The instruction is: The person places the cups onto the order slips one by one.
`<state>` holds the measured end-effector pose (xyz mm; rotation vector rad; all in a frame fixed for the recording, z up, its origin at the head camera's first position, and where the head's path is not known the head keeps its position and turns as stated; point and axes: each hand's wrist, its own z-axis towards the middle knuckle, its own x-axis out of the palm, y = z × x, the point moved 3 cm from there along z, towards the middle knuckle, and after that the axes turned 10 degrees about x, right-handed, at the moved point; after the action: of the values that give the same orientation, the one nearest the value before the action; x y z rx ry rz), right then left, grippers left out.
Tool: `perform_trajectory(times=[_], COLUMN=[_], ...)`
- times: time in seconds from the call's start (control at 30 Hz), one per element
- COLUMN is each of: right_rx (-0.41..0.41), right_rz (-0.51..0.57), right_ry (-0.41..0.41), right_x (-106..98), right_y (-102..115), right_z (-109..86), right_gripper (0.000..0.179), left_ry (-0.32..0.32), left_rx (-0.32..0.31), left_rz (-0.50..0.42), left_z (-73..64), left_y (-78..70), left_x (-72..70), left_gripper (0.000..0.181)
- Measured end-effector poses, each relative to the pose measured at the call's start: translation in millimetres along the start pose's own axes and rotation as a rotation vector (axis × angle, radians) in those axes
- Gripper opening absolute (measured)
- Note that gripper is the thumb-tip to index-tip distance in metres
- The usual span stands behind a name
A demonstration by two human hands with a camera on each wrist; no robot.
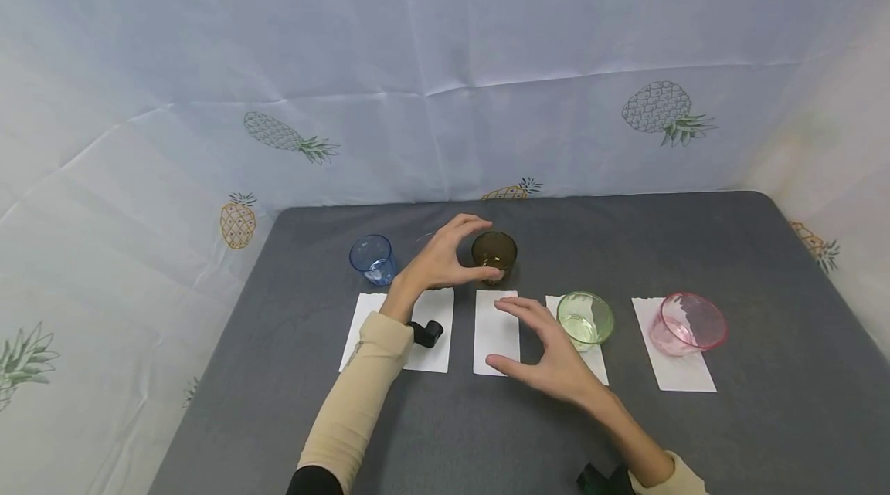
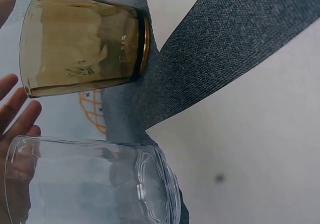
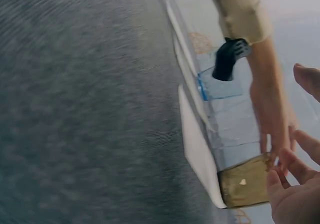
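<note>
My left hand (image 1: 445, 255) is spread beside the amber-brown glass (image 1: 494, 246), its thumb overlapping the glass's near side in the head view. In the left wrist view, a gap shows between the fingertips (image 2: 31, 115) and that brown glass (image 2: 82, 44). A clear glass (image 2: 100, 184) stands near the same hand, mostly hidden behind it in the head view. My right hand (image 1: 545, 352) is held with thumb and fingers apart above the middle white card (image 1: 497, 337), holding nothing. The green glass (image 1: 585, 319) is just right of it.
A blue glass (image 1: 373, 259) stands at the back left. The pink glass (image 1: 688, 323) is on the rightmost white card (image 1: 684, 378), and the green one on the card beside it. More white cards (image 1: 431, 356) lie under the left forearm. A pineapple-print cloth (image 1: 445, 140) hangs behind the grey table (image 1: 278, 402).
</note>
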<state>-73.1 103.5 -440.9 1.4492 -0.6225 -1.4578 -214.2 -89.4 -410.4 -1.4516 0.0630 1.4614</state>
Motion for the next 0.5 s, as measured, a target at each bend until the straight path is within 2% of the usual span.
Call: perform_trajectory(times=[0.17,0.33,0.5], right_rx=[0.013,0.001,0.027], right_rz=[-0.067,-0.12,-0.158], right_ry=[-0.001,-0.005,0.014], right_x=[7.2,13.3,16.1], right_y=[-7.3,-15.2,-20.4], right_z=[-1.3,-3.3,-4.5], right_gripper=[0.069,0.068,0.067], left_ry=[0.018,0.026,0.026], left_rx=[-0.024,-0.026,-0.029], left_rz=[0.011,0.022,0.024], left_z=[1.3,1.6,1.6], left_y=[0.8,1.2,2.5], left_x=[1.6,3.8,5.1], left_gripper=[0.081,0.082,0.082])
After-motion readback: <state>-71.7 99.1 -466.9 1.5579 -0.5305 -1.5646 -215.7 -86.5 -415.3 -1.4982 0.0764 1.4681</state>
